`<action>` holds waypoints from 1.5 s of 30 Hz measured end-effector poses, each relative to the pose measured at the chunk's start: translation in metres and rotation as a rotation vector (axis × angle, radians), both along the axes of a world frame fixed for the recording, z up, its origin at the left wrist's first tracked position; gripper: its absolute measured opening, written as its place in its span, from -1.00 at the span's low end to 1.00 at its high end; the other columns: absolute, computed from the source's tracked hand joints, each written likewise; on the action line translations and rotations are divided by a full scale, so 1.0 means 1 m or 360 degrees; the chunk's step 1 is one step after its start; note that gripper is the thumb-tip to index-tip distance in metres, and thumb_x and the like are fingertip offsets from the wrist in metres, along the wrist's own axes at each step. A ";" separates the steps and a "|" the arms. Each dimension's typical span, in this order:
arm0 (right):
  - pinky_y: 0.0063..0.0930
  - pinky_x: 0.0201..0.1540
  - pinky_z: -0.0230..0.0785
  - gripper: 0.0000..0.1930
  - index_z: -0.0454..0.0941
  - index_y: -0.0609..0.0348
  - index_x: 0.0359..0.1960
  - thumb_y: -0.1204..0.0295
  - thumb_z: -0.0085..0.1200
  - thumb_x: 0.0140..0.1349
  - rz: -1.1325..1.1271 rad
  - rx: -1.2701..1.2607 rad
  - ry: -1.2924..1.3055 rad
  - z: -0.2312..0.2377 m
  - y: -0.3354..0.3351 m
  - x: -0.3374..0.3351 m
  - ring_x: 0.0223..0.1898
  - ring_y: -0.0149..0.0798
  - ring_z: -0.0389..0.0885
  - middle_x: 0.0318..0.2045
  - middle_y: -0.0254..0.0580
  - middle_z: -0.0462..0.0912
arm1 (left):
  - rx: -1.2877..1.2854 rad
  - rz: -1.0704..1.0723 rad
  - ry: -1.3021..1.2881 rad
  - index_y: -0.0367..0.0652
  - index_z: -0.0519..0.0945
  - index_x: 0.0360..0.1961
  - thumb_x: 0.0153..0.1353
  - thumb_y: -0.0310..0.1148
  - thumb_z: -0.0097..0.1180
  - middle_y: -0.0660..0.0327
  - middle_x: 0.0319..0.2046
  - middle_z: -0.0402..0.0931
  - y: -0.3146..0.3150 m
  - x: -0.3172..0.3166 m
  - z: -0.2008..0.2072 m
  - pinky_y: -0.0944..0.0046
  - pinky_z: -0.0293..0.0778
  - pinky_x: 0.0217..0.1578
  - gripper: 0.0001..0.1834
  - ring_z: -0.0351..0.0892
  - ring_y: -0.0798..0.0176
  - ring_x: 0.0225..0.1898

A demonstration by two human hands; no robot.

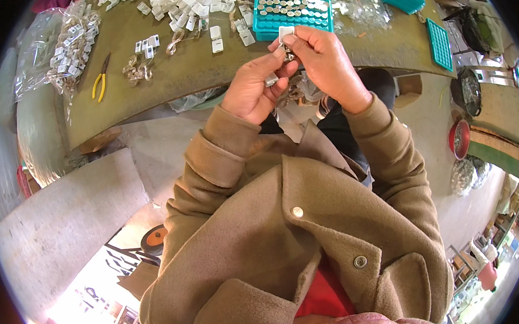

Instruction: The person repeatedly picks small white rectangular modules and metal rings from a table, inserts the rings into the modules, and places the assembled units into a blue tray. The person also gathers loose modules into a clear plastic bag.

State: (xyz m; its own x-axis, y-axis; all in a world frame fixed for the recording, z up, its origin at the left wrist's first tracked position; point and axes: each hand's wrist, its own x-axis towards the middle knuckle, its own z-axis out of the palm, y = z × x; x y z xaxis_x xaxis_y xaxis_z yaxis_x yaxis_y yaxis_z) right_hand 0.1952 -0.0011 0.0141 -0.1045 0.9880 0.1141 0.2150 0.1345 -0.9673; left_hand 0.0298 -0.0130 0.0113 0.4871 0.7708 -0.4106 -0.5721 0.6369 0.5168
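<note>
Over the table's near edge, my right hand (327, 60) pinches a small white plastic case (286, 32) between thumb and fingers. My left hand (254, 90) is close beside it, its fingers closed at the lower end of the case around a small shiny part (289, 54); exactly what that part is, I cannot make out. Another small white piece (271, 79) shows within the left fingers. Just beyond my hands stands a turquoise tray (310, 24) with rows of round silver button cells in part of its holes.
A heap of white plastic cases (184, 3) covers the far table, with a clear bag of them (74, 45) at left. Yellow-handled pliers (98, 86) and wire bundles (138, 70) lie nearer. More turquoise trays (439, 44) and clear plastic pieces (360, 4) are at right.
</note>
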 end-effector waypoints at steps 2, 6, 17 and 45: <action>-0.29 -0.51 0.27 -0.74 0.51 0.28 -0.43 0.36 0.01 0.38 -0.0076 0.0067 -0.0255 -0.001 -0.002 -0.002 -0.64 -0.14 0.32 -0.65 -0.04 0.45 | -0.0131 0.0074 0.0095 -0.13 0.55 0.07 0.38 -0.24 0.16 0.33 -0.14 0.59 -0.002 0.003 -0.001 0.61 0.58 -0.36 -0.68 0.62 0.49 -0.14; -0.34 -0.48 0.33 -0.75 0.54 0.27 -0.41 0.34 0.03 0.36 -0.0120 -0.0101 -0.0230 0.000 -0.005 -0.005 -0.61 -0.18 0.45 -0.65 -0.09 0.50 | -0.0051 0.0076 0.0213 -0.12 0.56 0.02 0.37 -0.27 0.17 0.36 -0.18 0.59 -0.006 0.006 0.002 0.65 0.54 -0.40 -0.73 0.61 0.53 -0.15; -0.37 -0.23 0.48 -0.77 0.66 0.18 -0.17 0.54 0.28 0.11 -0.0177 0.0808 -0.0460 0.010 -0.018 -0.004 -0.34 -0.20 0.62 -0.20 -0.16 0.64 | -0.0163 0.0076 0.0102 -0.08 0.64 -0.10 0.38 -0.20 0.12 0.44 -0.23 0.60 0.003 0.002 -0.005 0.58 0.40 -0.39 -0.78 0.54 0.57 -0.23; -0.47 -0.29 0.50 -0.87 0.69 0.19 -0.22 0.59 0.18 0.21 -0.0200 0.0629 -0.0343 0.010 -0.015 0.002 -0.36 -0.23 0.66 -0.35 -0.18 0.68 | 0.0385 0.0175 0.0667 -0.21 0.69 -0.07 0.33 -0.33 0.18 0.30 -0.24 0.69 -0.005 0.006 0.004 0.45 0.52 -0.31 -0.76 0.62 0.49 -0.23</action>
